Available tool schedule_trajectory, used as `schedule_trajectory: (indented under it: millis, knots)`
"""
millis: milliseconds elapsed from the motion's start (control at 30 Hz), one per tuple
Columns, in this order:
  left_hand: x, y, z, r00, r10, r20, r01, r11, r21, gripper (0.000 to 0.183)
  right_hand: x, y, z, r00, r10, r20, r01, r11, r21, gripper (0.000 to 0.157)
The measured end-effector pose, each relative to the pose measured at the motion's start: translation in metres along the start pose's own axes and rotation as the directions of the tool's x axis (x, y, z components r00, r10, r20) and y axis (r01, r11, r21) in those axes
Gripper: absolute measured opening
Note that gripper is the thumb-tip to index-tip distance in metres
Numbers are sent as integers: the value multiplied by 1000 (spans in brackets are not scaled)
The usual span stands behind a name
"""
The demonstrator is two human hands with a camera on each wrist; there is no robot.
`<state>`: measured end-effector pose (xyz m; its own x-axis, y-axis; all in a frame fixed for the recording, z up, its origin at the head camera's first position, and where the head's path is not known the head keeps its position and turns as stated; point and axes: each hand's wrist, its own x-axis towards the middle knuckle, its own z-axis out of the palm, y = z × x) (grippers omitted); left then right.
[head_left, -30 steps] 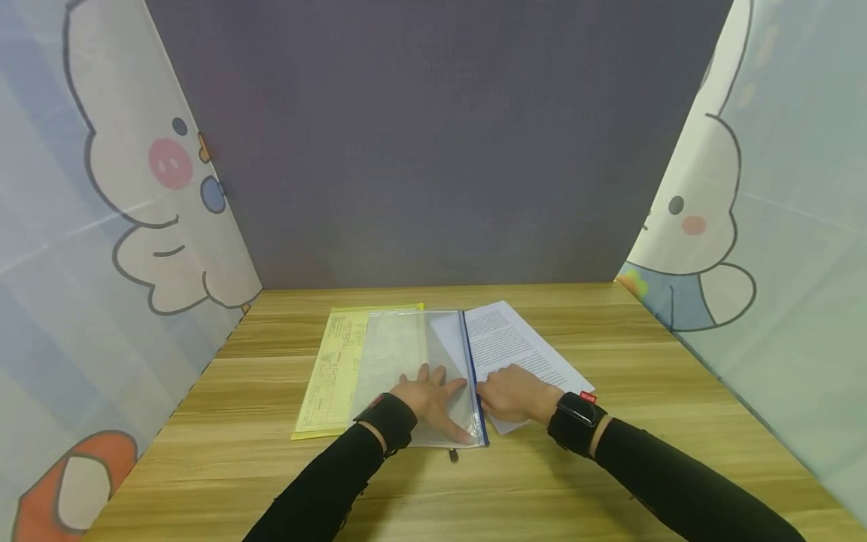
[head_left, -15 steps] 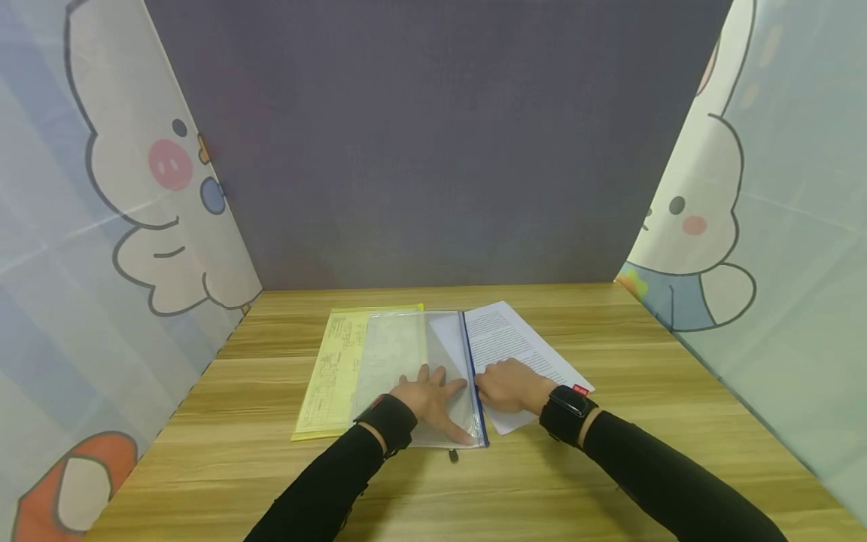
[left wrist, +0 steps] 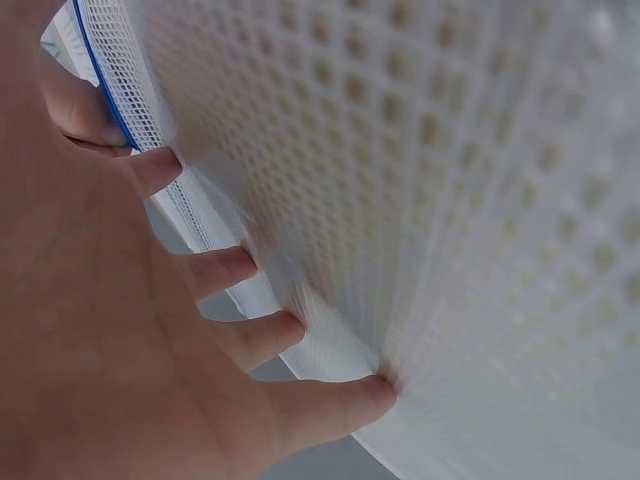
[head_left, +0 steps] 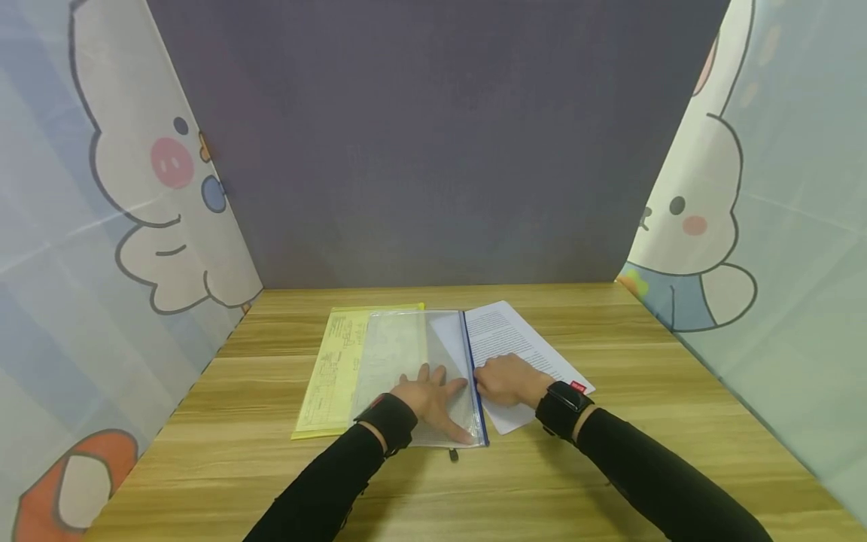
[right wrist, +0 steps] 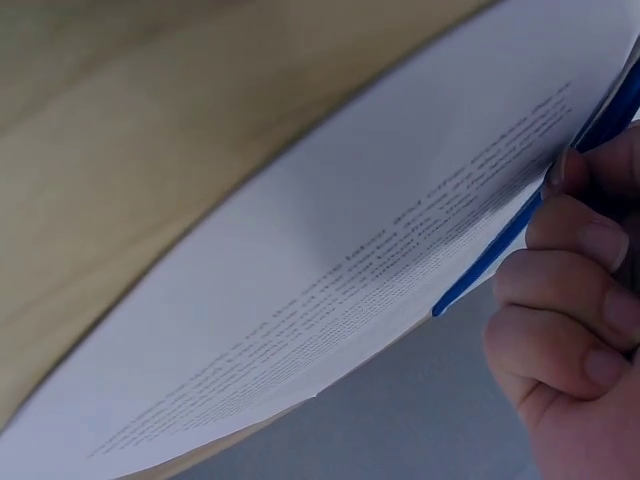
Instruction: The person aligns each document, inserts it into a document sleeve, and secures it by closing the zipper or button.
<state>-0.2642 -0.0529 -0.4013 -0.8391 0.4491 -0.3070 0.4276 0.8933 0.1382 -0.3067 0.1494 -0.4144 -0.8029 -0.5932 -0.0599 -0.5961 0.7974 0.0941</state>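
Note:
A clear mesh zip pouch (head_left: 393, 354) with a blue zip edge (head_left: 467, 342) lies flat on the table. My left hand (head_left: 427, 399) rests on it with fingers spread; in the left wrist view the fingertips (left wrist: 375, 395) press into the mesh. At the blue edge my right hand (head_left: 508, 379) has curled fingers, and the right wrist view shows thumb and forefinger pinching the blue zip (right wrist: 500, 250). The zip's slider is hidden by the fingers. A white printed sheet (head_left: 515, 331) sticks out to the right, its left corner showing through the pouch.
A yellow-edged folder (head_left: 325, 376) with a printed page lies on the left, partly under the pouch. A small dark piece (head_left: 454, 455) is on the wooden table (head_left: 271, 482) by the pouch's front edge. A grey panel (head_left: 433, 150) stands behind; printed curtains (head_left: 799, 248) flank both sides.
My right hand has slid slightly away from me along the blue zip edge. The left hand, pouch, folder and sheet stay in place.

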Motion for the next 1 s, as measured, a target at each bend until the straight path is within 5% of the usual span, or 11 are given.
schedule_trajectory:
  millis: [1000]
  knots:
    - [-1,0,1,1000,-6,-1,6,1000,7,109,15,6,1,999,38,-28,-40,998,-58,25]
